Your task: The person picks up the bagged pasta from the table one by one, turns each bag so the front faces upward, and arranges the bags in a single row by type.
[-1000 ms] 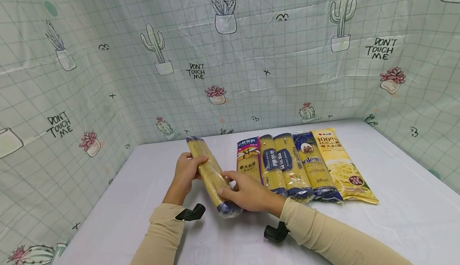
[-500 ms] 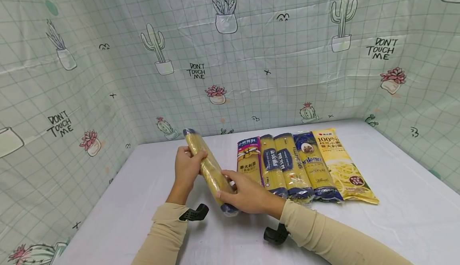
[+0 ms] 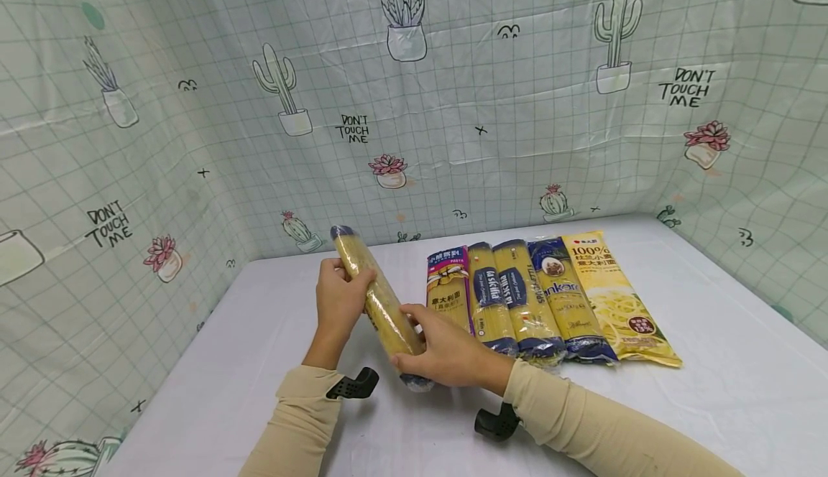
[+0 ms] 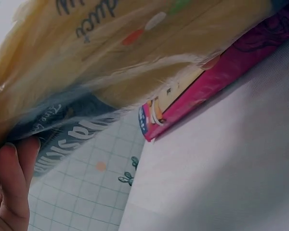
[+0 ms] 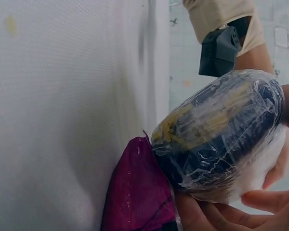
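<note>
A clear-wrapped pack of spaghetti (image 3: 383,299) with dark blue ends is held at a slant above the table, far end raised. My left hand (image 3: 339,294) grips it near the far end, thumb on top. My right hand (image 3: 448,349) grips the near end, thumb on one side and fingers on the other. In the left wrist view, the underside of the spaghetti pack (image 4: 115,62) shows a dark label with white lettering, partly behind my fingertips. The right wrist view shows its crinkled end next to a purple pasta pack (image 5: 140,187); whether they touch I cannot tell.
Right of my hands, packs lie side by side on the white table (image 3: 259,340): the purple pasta pack (image 3: 448,286), two blue-labelled spaghetti packs (image 3: 489,319), a blue-and-yellow pack (image 3: 572,304) and a yellow pack (image 3: 621,297). A patterned curtain (image 3: 453,89) stands behind.
The held spaghetti pack's far end has risen, and the pack has rolled a little in my hands. My left hand has moved slightly up and right; my right hand stays almost in place.
</note>
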`<control>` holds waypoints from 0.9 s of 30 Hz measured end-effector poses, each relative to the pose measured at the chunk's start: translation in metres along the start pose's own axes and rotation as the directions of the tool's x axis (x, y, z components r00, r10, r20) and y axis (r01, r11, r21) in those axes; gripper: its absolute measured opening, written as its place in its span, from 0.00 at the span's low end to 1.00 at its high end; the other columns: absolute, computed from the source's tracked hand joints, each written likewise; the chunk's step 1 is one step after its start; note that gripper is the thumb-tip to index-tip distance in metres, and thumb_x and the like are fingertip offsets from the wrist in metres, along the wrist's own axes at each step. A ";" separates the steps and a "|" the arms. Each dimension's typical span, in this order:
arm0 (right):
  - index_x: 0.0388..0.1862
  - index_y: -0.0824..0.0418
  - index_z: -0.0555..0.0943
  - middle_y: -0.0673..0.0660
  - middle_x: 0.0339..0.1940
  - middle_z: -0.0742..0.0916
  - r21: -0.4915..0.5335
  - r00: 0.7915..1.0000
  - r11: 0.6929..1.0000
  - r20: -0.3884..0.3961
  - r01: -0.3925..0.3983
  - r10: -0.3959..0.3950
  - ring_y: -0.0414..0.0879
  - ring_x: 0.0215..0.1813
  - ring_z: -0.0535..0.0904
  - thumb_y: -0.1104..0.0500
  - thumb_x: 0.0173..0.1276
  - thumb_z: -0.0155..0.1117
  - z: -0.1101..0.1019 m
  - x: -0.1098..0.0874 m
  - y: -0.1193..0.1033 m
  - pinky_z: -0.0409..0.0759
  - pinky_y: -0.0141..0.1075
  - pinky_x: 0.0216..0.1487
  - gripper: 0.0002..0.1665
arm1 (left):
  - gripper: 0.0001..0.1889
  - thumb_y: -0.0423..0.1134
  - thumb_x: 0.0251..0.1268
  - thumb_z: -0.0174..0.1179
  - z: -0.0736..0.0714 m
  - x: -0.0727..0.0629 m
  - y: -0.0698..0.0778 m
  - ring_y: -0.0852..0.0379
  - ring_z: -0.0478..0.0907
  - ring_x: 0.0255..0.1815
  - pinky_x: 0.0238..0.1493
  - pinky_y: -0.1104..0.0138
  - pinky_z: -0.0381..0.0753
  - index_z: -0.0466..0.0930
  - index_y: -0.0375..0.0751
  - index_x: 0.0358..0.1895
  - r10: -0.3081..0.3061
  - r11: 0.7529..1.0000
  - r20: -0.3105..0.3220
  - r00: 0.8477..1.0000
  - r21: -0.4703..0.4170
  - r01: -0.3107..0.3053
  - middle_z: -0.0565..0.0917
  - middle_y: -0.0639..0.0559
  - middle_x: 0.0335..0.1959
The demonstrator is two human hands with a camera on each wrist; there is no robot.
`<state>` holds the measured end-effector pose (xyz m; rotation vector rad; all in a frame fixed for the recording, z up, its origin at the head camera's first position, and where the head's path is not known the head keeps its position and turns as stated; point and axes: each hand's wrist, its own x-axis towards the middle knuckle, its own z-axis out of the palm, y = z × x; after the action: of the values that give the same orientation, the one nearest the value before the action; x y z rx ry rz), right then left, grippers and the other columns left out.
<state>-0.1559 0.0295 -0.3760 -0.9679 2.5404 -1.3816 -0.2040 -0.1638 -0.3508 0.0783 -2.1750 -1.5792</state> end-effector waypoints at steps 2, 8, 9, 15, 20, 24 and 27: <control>0.73 0.63 0.65 0.58 0.58 0.81 0.003 1.000 1.000 -0.009 0.008 -0.008 0.47 0.51 0.81 0.48 0.63 0.72 0.001 0.000 0.000 0.82 0.35 0.46 0.45 | 0.24 0.37 0.58 0.65 0.000 0.000 0.000 0.50 0.83 0.28 0.17 0.67 0.78 0.68 0.31 0.55 0.023 1.000 0.002 1.000 -0.009 -0.023 0.84 0.35 0.40; 0.71 0.63 0.66 0.59 0.59 0.81 0.022 0.999 0.999 -0.024 0.030 -0.029 0.45 0.49 0.81 0.53 0.62 0.72 0.003 0.000 0.003 0.82 0.34 0.44 0.42 | 0.22 0.36 0.58 0.66 0.000 0.000 0.000 0.55 0.81 0.22 0.14 0.67 0.78 0.69 0.33 0.52 0.077 0.997 0.023 0.997 -0.023 -0.076 0.84 0.37 0.34; 0.71 0.64 0.67 0.59 0.58 0.81 0.025 0.999 0.999 -0.025 0.038 -0.037 0.45 0.49 0.81 0.54 0.62 0.72 0.003 0.001 0.004 0.82 0.34 0.44 0.41 | 0.21 0.36 0.58 0.66 0.000 0.000 0.000 0.56 0.80 0.22 0.14 0.67 0.78 0.69 0.33 0.51 0.084 0.996 0.023 0.996 -0.018 -0.084 0.84 0.38 0.33; 0.70 0.64 0.68 0.57 0.56 0.81 0.029 0.998 0.998 -0.028 0.060 -0.059 0.45 0.48 0.81 0.57 0.63 0.71 0.003 0.001 0.004 0.82 0.33 0.43 0.39 | 0.20 0.39 0.59 0.68 -0.002 -0.002 0.001 0.56 0.78 0.20 0.15 0.66 0.77 0.72 0.38 0.51 0.118 0.993 0.029 0.993 -0.003 -0.118 0.80 0.45 0.25; 0.70 0.64 0.67 0.55 0.54 0.80 0.015 0.996 0.997 -0.048 0.072 -0.072 0.44 0.48 0.80 0.58 0.64 0.70 0.003 -0.001 0.002 0.82 0.33 0.42 0.37 | 0.21 0.42 0.61 0.67 -0.002 -0.002 0.002 0.54 0.76 0.27 0.25 0.66 0.78 0.73 0.40 0.55 0.127 0.992 0.030 0.991 0.009 -0.127 0.77 0.46 0.30; 0.71 0.65 0.67 0.57 0.57 0.80 0.005 0.993 0.996 -0.083 0.084 -0.083 0.45 0.47 0.81 0.59 0.65 0.70 0.003 -0.001 0.001 0.82 0.33 0.41 0.38 | 0.26 0.45 0.66 0.64 -0.002 -0.003 0.005 0.50 0.77 0.43 0.40 0.61 0.80 0.69 0.42 0.64 0.098 0.995 0.087 0.991 -0.031 -0.096 0.77 0.43 0.47; 0.72 0.65 0.66 0.57 0.60 0.79 0.006 0.991 0.996 -0.102 0.088 -0.087 0.45 0.48 0.81 0.60 0.65 0.70 0.002 -0.002 0.000 0.82 0.32 0.40 0.39 | 0.30 0.46 0.70 0.61 -0.001 -0.004 0.008 0.46 0.77 0.52 0.47 0.56 0.80 0.62 0.45 0.70 0.061 0.994 0.163 0.985 -0.101 -0.045 0.74 0.40 0.57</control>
<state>-0.1533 0.0289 -0.3778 -1.0451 2.5885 -1.5040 -0.1987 -0.1611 -0.3448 -0.1461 -2.1996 -1.7125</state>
